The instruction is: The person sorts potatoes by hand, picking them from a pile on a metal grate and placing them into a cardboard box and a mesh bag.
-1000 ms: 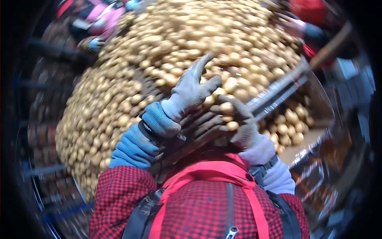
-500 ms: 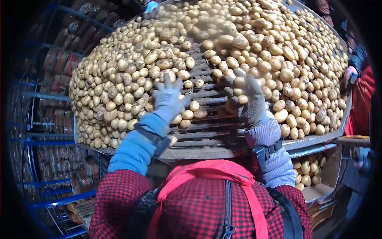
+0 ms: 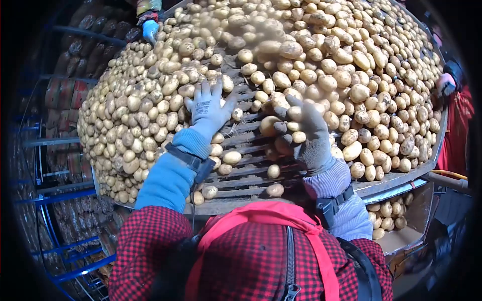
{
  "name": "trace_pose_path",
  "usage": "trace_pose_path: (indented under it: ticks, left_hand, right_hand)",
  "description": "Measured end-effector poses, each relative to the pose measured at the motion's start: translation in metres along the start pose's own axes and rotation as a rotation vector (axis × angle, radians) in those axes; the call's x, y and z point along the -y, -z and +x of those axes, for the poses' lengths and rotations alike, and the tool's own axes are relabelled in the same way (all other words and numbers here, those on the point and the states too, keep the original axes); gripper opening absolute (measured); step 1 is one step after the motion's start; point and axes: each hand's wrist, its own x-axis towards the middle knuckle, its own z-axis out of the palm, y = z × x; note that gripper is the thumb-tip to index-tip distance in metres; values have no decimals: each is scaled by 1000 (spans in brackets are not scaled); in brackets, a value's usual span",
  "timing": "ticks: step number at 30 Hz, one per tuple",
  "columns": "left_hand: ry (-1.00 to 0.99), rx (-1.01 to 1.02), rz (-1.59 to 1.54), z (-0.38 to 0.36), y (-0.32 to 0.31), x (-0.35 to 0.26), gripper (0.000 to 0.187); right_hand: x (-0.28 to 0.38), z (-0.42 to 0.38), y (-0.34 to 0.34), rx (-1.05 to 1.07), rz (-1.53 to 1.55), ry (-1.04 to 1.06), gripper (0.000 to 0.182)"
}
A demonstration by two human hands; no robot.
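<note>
A broad heap of potatoes [image 3: 145,108] covers a slatted sorting table [image 3: 241,173], with dark bars showing down the middle. My left hand [image 3: 208,108], in a pale grey-blue glove, lies on potatoes at the left side of this gap, palm down with fingers spread. Across the gap, my right hand [image 3: 314,135], in a dirt-darkened grey glove, is cupped with its fingers curled around several potatoes [image 3: 298,137]. A larger potato [image 3: 268,125] sits beside its fingertips. Two loose potatoes [image 3: 273,171] rest on the bars closer to me.
A metal rim [image 3: 396,175] edges the table. Below it at right stands a box [image 3: 414,220] holding potatoes. Another person's blue-gloved hand [image 3: 150,30] is at the far left edge, and another person's hand [image 3: 446,84] at the right. Blue racks [image 3: 65,195] with packed bags line the left.
My left hand has moved a little away from me over the potatoes. More loose potatoes lie on the near bars. My right hand stays cupped, slightly lower in view.
</note>
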Motion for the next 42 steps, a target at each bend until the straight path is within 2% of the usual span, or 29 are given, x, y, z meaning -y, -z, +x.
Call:
trace_pose_path:
  ticks: [1,2,4,6,7,8,10,12,14,15,17,18,20,21,24,25,26,28,29,30,32,33,35,36,38,39,40,41,42]
  left_hand:
    - [42,128,-167,4,16,-8,69]
    - [45,141,-167,-2,13,-10,69]
    - [-213,337,-610,-8,15,-18,69]
    - [-591,91,-230,-46,27,-37,66]
    - [-678,14,-344,-52,28,-38,58]
    - [-680,15,-351,-45,28,-33,58]
    - [-254,256,-969,-16,42,-11,50]
    - [-367,-74,-348,26,33,27,45]
    - [-476,-73,156,58,26,50,32]
    - [-481,-76,152,72,19,49,32]
    - [-459,186,508,96,3,40,25]
    - [-470,192,498,102,3,35,25]
    - [-521,347,599,107,10,32,25]
    - [-574,339,572,112,11,37,25]
    - [-599,356,660,107,8,38,25]
    - [-567,386,655,106,8,35,25]
    - [-567,388,658,106,8,36,25]
    - [-622,353,632,109,-1,44,25]
    - [-622,405,631,115,-2,48,28]
    - [-624,397,634,112,5,47,28]
    - [-622,376,594,104,19,47,32]
    - [-580,451,575,104,20,45,42]
    - [-536,464,466,94,22,50,45]
    - [-502,479,356,88,24,51,48]
    - [-488,508,348,83,29,52,48]
    - [-404,601,112,79,34,50,46]
    - [-314,690,-126,73,40,48,45]
    - [-374,652,-161,62,45,46,48]
    - [-332,600,-181,56,37,47,47]
  right_hand:
    - [1,-1,-4,-21,2,9,55]
    - [-1,-4,-7,-45,5,4,55]
    - [-2,-5,-12,-54,-79,44,56]
    - [1,-8,-13,-29,-146,107,54]
    - [2,-6,-10,23,-104,110,52]
    - [4,-6,-9,17,-108,111,52]
    - [5,-8,-12,-51,-145,143,51]
    - [0,-7,-10,-75,-183,191,54]
    - [4,-5,-9,-88,-120,107,60]
    - [5,-5,-10,-86,-88,90,61]
    - [6,-3,-10,-100,-61,63,63]
    - [6,-4,-13,-89,-16,66,62]
    - [-9,-5,-7,-112,-310,291,60]
    - [1,-1,4,41,-23,173,46]
    - [-4,-3,13,-41,-183,259,47]
    - [6,-1,16,40,69,63,45]
    - [3,-2,15,40,73,62,45]
    - [-7,-5,13,-78,-267,289,47]
    - [2,-2,15,45,-576,307,53]
    - [-2,-1,18,47,-576,315,53]
    - [-14,2,27,213,-549,639,57]
    - [-15,2,23,220,-551,640,57]
    - [-14,1,16,75,-456,500,58]
    - [-13,0,13,78,-456,496,58]
    - [-10,0,9,-49,-265,350,51]
    - [-7,0,11,-51,-263,352,51]
    - [-4,0,13,50,-399,406,50]
    - [-3,0,15,152,-533,455,53]
    - [-5,0,11,152,-529,454,53]
